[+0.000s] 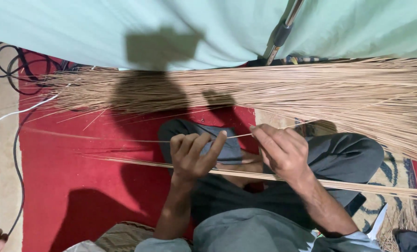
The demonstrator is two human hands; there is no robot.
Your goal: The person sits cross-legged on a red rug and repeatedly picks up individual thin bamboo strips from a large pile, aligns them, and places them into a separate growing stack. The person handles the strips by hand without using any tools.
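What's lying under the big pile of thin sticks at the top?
Under the stick pile, red carpet shows through the sparse left tips, and a pale green cloth sits along its far edge. Beneath the dense right part, the floor is covered and cannot be seen.

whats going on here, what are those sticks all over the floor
A person sits cross-legged on a red mat. Both hands pinch one thin stick stretched between them: the left hand near one end, the right hand further along. A small bundle of the same sticks lies across the lap, and a big pile lies spread in front by a pale green cloth.
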